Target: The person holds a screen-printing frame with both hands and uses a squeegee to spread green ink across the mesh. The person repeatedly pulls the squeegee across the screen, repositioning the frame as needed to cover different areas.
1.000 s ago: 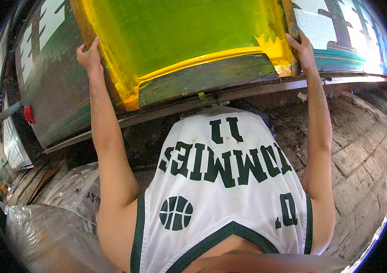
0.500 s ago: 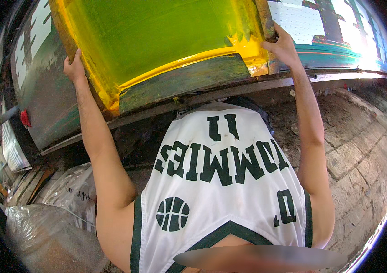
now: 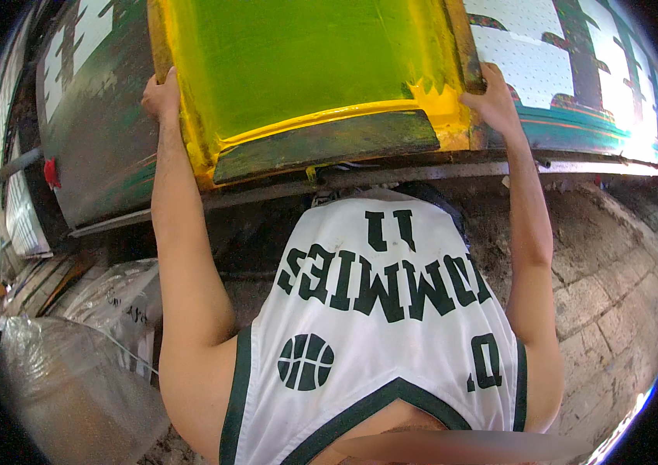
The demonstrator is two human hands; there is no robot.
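A screen printing frame (image 3: 313, 66) lies in front of me, its green mesh bordered in glossy yellow. Along its near side runs a dark, worn strip (image 3: 329, 147). My left hand (image 3: 161, 97) is wrapped round the frame's left side bar, thumb on top. On the opposite bar, my right hand (image 3: 497, 101) grips with the thumb pointing inward over the yellow corner area; its other fingers are partly hidden behind the bar. The frame rests on or just above a long dark table (image 3: 96, 155); I cannot tell which.
White flat pieces with dark gaps (image 3: 530, 66) lie on the table to the right, and similar white pieces (image 3: 92, 35) at the far left. A red bit (image 3: 51, 173) hangs by a grey bar at left. Clear plastic wrapping (image 3: 73, 380) lies on the paved floor (image 3: 600, 310).
The frame has swung to the right at its far left side and now sits straighter before me. Both hands have kept hold and moved with it. The view has shifted slightly.
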